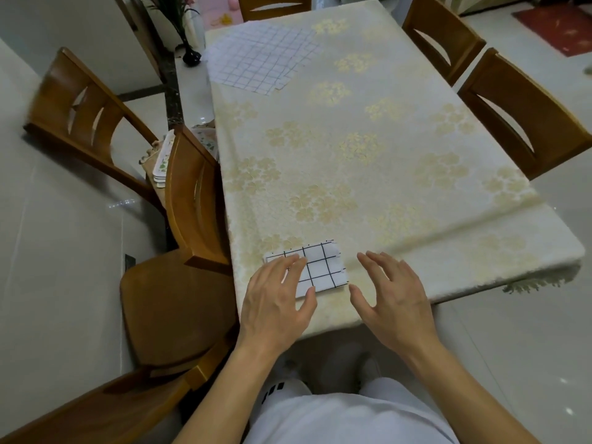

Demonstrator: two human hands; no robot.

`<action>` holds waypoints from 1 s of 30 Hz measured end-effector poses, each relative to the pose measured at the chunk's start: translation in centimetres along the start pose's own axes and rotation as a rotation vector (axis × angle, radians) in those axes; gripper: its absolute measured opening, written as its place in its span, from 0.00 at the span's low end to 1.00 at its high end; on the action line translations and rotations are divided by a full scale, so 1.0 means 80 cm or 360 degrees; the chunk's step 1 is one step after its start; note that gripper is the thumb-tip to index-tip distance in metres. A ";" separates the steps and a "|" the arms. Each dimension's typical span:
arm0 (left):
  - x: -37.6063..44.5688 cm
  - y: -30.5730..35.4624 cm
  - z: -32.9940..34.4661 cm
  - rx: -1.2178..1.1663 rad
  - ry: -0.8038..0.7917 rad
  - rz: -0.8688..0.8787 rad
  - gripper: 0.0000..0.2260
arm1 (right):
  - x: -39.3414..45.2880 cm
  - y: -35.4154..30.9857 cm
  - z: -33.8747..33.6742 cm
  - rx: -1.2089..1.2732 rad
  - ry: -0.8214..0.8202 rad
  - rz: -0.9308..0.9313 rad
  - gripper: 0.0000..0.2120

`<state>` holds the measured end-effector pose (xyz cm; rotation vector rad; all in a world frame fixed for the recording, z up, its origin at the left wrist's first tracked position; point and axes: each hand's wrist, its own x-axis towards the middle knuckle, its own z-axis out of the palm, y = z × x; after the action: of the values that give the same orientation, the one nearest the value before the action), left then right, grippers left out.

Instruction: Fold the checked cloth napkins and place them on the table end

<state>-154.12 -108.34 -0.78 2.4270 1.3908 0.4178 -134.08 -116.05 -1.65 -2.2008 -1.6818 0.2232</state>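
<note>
Risk, fold: the folded napkin is lying close to the near table edge; a careless lift of the left hand could be dragging the top layer and springing the fold open.
Risk, cloth: the tablecloth is looking smooth and loose; a sideways push on the napkin could be sliding it toward the edge, or rucking the cloth under it.
Risk, far reach: the unfolded napkins are lying well beyond both hands, at the far left corner; leaning over for them could be brushing the folded one off its spot.
Left hand: fingers are lying straight and spread, resting flat on the near-left part of the folded napkin, thumb by its near edge; gripping nothing.
Right hand: fingers are spread wide and relaxed, just right of the napkin; whether it is touching the tablecloth or hovering, I cannot tell. It is holding nothing.
Napkin vs hands: partly under the left fingers, its right edge sitting between the two hands, just beside the right thumb and apart from it.
Stack vs hands: far ahead and left of the left hand, overlapping, flat.
Chair: standing just left of the left hand, tucked against the table side.
</note>
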 end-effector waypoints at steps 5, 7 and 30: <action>0.005 -0.002 0.012 0.0068 -0.0037 0.0199 0.21 | -0.021 0.007 0.001 -0.0013 0.0053 0.0155 0.27; 0.008 0.002 0.016 0.0085 -0.0048 0.0269 0.21 | -0.031 0.013 0.001 0.0002 0.0080 0.0233 0.27; 0.022 0.327 0.138 -0.0072 -0.0394 0.0860 0.22 | -0.215 0.264 -0.119 0.0068 0.0308 0.0939 0.28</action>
<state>-128.51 -120.73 -0.06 2.6829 0.6085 0.2491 -116.68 -139.02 -2.37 -2.5369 -0.8888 0.1820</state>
